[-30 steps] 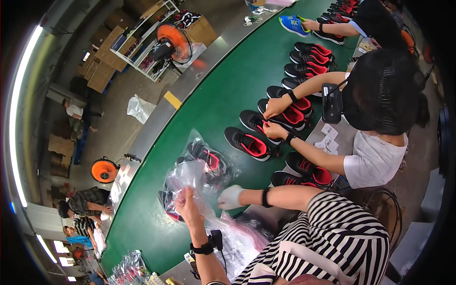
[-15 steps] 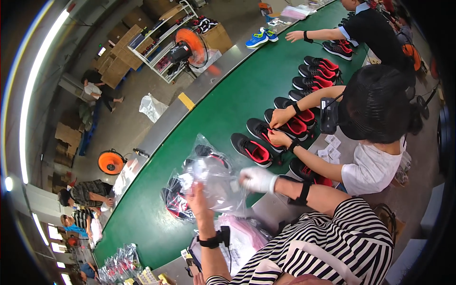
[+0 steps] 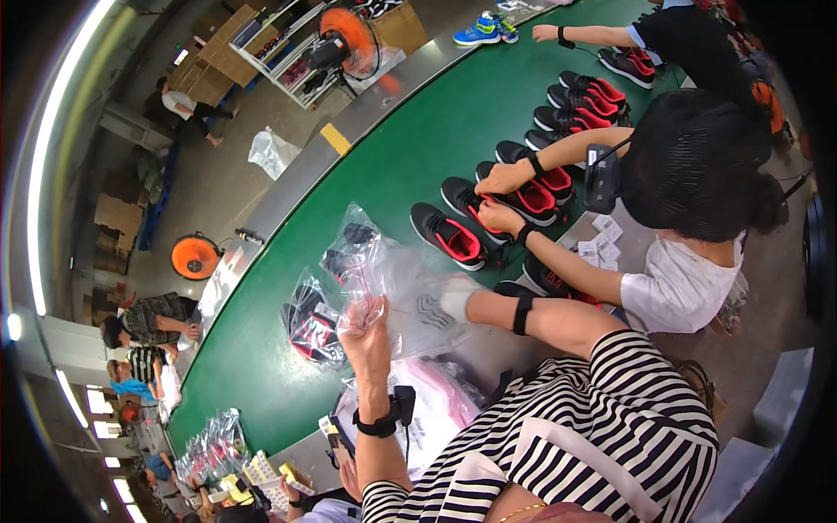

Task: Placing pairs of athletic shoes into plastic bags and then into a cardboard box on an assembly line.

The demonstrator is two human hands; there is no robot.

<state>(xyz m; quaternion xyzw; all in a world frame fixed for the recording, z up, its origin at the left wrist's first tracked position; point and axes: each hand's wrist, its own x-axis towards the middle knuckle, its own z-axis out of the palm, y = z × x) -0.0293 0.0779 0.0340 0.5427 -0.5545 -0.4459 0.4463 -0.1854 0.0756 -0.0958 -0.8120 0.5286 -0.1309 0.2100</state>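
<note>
On the far left of the green belt (image 3: 261, 366), near the edge, lies a pile of clear bags (image 3: 209, 444) with things inside. A bit to the right, 1 shoe (image 3: 312, 327) already sits in its own bag on the belt. So some packing looks done.

Next comes the left hand (image 3: 366, 336). It is lifted up, and its fingers pinch the near edge of a clear bag (image 3: 392, 279). The bag is held just above the belt, in front of the person in the striped top. A dark shoe shows through its far end.

The right hand (image 3: 449, 296) is in a white glove and sits inside the bag, flat and reaching in. I cannot tell if it grips anything.

To the right, a row of black and red shoes (image 3: 453, 235) runs far up the belt with no bags on them, and another person's hands (image 3: 506, 196) touch 1 pair. A lot of shoes look left to pack.

Under the left arm, more bags (image 3: 436, 410) wait in a stack.
</note>
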